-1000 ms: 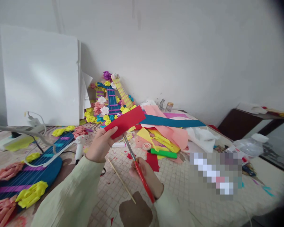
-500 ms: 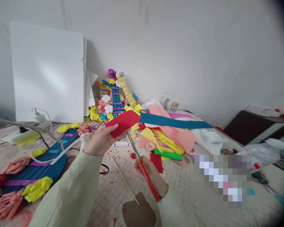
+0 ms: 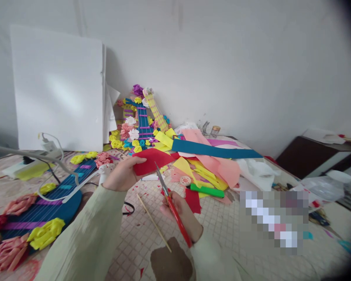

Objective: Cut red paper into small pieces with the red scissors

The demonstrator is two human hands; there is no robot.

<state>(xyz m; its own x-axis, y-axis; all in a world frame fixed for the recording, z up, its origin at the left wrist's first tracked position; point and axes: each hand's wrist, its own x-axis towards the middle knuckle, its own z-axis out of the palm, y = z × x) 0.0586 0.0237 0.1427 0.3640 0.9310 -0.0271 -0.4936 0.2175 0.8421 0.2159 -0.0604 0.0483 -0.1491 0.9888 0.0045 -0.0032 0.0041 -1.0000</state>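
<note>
Above the tiled-pattern table (image 3: 131, 234), red paper (image 3: 148, 167) was up in the left hand (image 3: 121, 171), thumb pressed on its near face, clamped on the left end. Right hand (image 3: 181, 210) had its fingers closed round the red handles of the scissors (image 3: 175, 216), blades pointing up and away, tips overlapping the paper's lower part.

Doing it well, my read: paper wanted tension, since one-end support let the far end droop. Left thumb belonged clear of the blade line. Better to bite deep in the blades than with the tips, and turn the paper, not the wrist.

Hard to make out: left fingertips, behind the paper. Couldn't tell if the blades touched it or just crossed in front, nor if they were parted. Right finger placement in the loops, hidden.

Further out: white tool (image 3: 104, 170) partly blocked by the left hand; thin stick (image 3: 153, 222) lay near the right hand, its end by a brown patch (image 3: 171, 261), nature unclear. Pixelated block (image 3: 272, 222) at right, unreadable. Both sleeves (image 3: 87, 238) cut off at the bottom.
</note>
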